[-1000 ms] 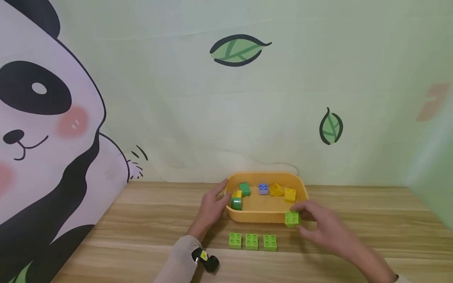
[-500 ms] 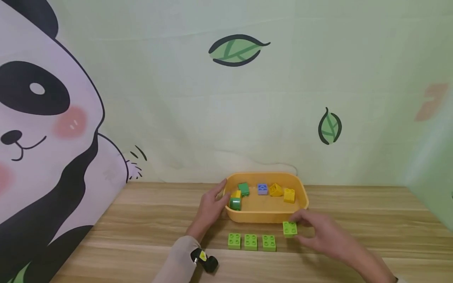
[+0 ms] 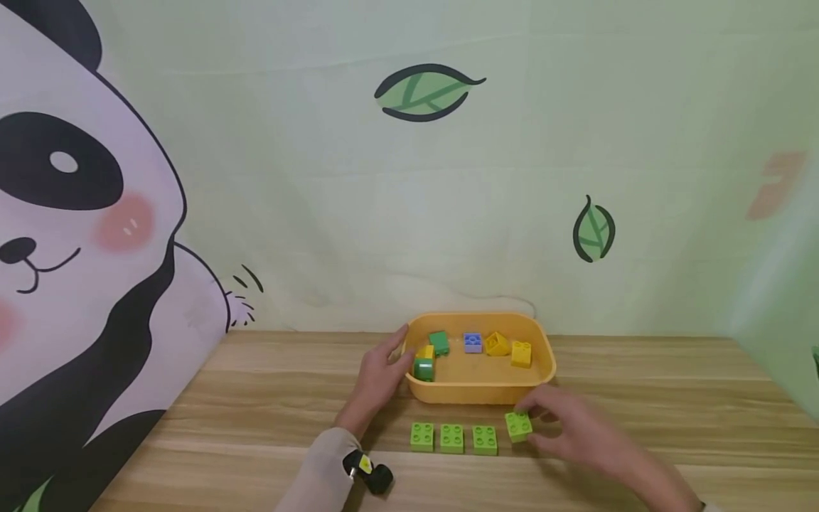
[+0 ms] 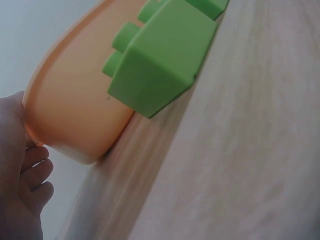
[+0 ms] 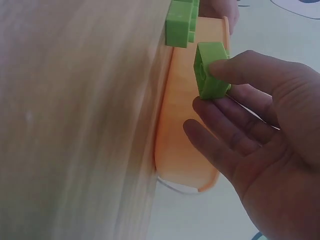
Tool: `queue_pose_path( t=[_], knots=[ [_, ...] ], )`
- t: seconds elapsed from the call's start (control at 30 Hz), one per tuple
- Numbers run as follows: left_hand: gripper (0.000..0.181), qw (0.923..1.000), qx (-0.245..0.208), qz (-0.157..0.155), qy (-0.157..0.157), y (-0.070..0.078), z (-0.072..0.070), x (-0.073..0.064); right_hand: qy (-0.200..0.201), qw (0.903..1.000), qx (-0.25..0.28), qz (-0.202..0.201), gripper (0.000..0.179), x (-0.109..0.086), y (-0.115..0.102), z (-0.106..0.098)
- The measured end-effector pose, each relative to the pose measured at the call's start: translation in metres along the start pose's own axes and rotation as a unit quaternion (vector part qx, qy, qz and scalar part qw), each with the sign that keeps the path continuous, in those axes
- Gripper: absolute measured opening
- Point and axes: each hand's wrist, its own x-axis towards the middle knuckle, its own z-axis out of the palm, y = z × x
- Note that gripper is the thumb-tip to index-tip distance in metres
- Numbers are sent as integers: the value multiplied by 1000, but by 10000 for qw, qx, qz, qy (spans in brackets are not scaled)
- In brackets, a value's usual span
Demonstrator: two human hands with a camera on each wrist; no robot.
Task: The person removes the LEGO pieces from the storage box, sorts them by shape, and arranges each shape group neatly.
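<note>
So the right hand (image 3: 579,430) is pinching a light green brick (image 3: 518,425) between thumb and fingers, holding it just above the wooden table (image 3: 640,398), right next to a row of three light green bricks (image 3: 451,438) lined up in front of the orange tray (image 3: 480,390). That makes four light green ones out of the tray in total. In the right wrist view the held brick (image 5: 212,70) sits a little off the tabletop, close to the tray wall. The left hand (image 3: 380,373) rests against the tray's left end, fingers relaxed on the rim, not gripping any brick. Inside the tray I count six pieces: two dark green (image 3: 439,341), three yellow (image 3: 521,353) and one purple brick (image 3: 473,342). A panda and two leaves decorate the wall behind
</note>
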Motion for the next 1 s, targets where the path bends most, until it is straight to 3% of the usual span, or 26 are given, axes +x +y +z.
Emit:
queue_pose_path(
  t=[0.27,0.57,1.0],
  knots=[
    [54,10000,28,80,4,-2,1,0,-249,9989,97,383,38,0,1,7],
    [54,9999,-36,111,-9,-1,0,0,-215,9988,-91,436,36,0,3,13],
    [53,9999,25,142,54,1,0,-1,-404,9979,147,477,36,3,8,15]
  ],
)
